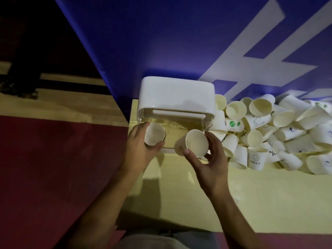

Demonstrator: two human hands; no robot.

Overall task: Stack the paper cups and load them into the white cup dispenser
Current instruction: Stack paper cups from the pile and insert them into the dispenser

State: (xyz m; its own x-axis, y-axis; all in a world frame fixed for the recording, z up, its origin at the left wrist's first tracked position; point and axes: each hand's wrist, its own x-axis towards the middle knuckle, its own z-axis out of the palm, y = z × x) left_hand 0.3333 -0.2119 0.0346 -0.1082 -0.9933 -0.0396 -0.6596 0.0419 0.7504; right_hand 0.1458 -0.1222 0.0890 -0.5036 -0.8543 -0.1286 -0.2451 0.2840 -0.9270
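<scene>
On the pale table (179, 203) before a blue wall (161, 42), one paper cup is gripped by each of the left hand (138, 150) and the right hand (210, 166) near the white dispenser (177, 96).

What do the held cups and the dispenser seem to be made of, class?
Cups, one in the left hand and one in the right hand: likely paper, matte cream, thin rolled rims. Dispenser: probably plastic, smooth glossy white top, clear lower body.
</scene>
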